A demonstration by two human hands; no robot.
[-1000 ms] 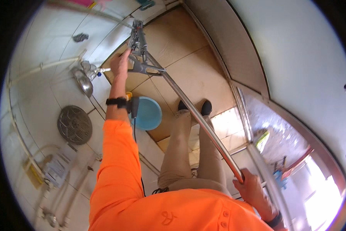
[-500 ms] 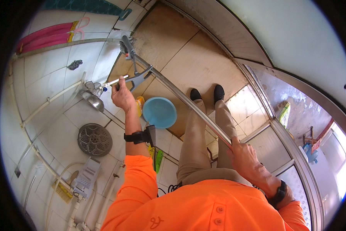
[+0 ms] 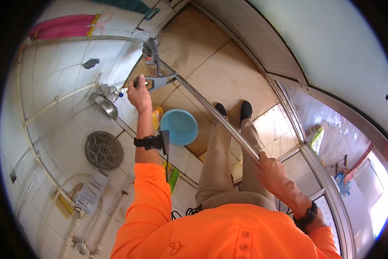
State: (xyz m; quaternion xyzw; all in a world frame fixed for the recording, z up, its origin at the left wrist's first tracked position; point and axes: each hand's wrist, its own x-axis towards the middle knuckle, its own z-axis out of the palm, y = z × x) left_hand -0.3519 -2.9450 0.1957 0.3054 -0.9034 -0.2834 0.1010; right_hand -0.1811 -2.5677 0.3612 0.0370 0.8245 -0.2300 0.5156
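A long-handled mop point(image 3: 220, 118) with a shiny metal pole slants across the view, from its grey far end point(image 3: 151, 48) at the upper left down to my right hand. My right hand point(image 3: 274, 175) is closed round the near end of the pole. Up by the wall, my left hand point(image 3: 139, 94) is closed on the end of the mop's grey lever point(image 3: 164, 80), which juts sideways from the pole. Its fingertips partly hide that grip. Just left of this hand is a white tap with a blue part point(image 3: 121, 93).
A light-blue basin point(image 3: 179, 127) stands on the floor beside a yellow bottle point(image 3: 157, 117). A metal bowl point(image 3: 106, 107) is by the tap. Lower left are a round drain cover point(image 3: 104, 150) and pipes. My feet point(image 3: 246, 111) are on tan tiles; a framed glass door point(image 3: 332, 43) borders the right.
The whole view has shifted slightly. My left hand and the lever end have moved a little up relative to the tap, and the white rod is now mostly hidden. My right hand keeps its hold.
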